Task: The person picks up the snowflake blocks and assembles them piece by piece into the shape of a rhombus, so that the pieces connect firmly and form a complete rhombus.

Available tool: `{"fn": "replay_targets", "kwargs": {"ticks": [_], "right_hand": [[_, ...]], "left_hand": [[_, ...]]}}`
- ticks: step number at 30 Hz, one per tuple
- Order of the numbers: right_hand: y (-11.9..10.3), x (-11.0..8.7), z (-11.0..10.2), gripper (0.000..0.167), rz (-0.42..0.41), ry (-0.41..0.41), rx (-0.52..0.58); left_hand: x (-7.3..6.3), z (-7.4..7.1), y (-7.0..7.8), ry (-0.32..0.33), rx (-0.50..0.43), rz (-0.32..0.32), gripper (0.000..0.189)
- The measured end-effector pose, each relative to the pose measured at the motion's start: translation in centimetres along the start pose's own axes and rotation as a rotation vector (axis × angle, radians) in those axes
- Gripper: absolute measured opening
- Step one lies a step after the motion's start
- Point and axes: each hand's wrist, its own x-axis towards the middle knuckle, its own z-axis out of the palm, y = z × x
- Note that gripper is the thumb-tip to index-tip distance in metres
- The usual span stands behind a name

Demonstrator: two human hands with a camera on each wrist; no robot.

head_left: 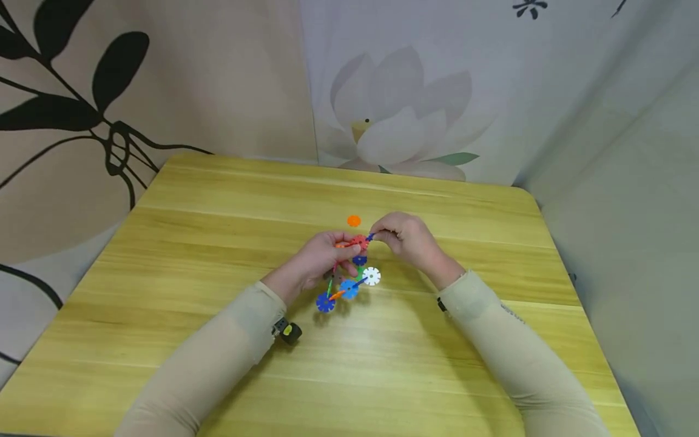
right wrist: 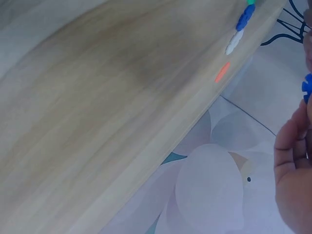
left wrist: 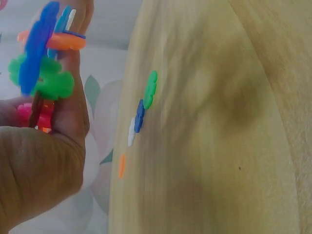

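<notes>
My left hand (head_left: pixel 321 256) grips a chain of notched plastic discs, thumb on a red disc (head_left: pixel 360 242). Hanging from that hand are a dark blue disc (head_left: pixel 325 303), a light blue disc (head_left: pixel 349 289), an orange disc (head_left: pixel 337 295) and a white disc (head_left: pixel 372 276). In the left wrist view, a green disc (left wrist: pixel 53 80) of the chain also shows. Between thumb and fingertips, my right hand (head_left: pixel 409 240) pinches a small blue disc (head_left: pixel 371 237) edge-on, right at the red disc's rim. That blue disc (right wrist: pixel 306 87) is partly cut off in the right wrist view.
Loose discs lie in a row on the wooden table (head_left: pixel 218 255): orange (left wrist: pixel 122 166), white (left wrist: pixel 131 131), blue (left wrist: pixel 139 116) and green (left wrist: pixel 151 89). The hands and chain partly cover this row in the head view. A printed curtain (head_left: pixel 415 91) hangs behind the table's far edge.
</notes>
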Motion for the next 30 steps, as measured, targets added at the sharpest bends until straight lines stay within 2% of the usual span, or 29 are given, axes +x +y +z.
{"fn": "replay_targets", "kwargs": {"ticks": [3,7,13,17,20,24,27,30], "right_hand": [[-0.3,-0.1,-0.1,0.005,-0.027,0.002,-0.021],[-0.7,-0.1,-0.1,0.004,-0.044,-0.013,-0.047],[-1.1,-0.4,0.3,0.005,-0.047,-0.014,-0.055],[-1.2,-0.7,0.6,0.005,-0.021,-0.012,-0.037],[-1.0,-0.8,0.5,0.006,0.053,-0.024,-0.001],[-0.7,-0.9,-0.3,0.022,0.224,-0.051,0.056],[-0.3,-0.8,-0.9,0.031,0.359,-0.088,0.077],[0.6,-0.7,-1.1,0.033,0.458,-0.179,0.055]], "left_hand": [[-0.1,0.1,0.0,-0.010,0.014,0.005,0.020],[-0.1,0.1,0.0,-0.033,0.012,0.002,0.020],[-0.2,0.3,-0.2,-0.055,0.007,-0.007,0.019],[-0.2,0.3,-0.4,-0.055,0.018,-0.014,0.020],[-0.1,0.3,-0.4,-0.069,0.015,-0.018,0.023],[0.1,0.0,-0.3,-0.082,-0.006,-0.011,0.026],[0.1,-0.7,-0.2,-0.049,-0.023,-0.003,0.026],[-0.2,-1.5,0.0,0.012,-0.035,0.006,0.025]]}}
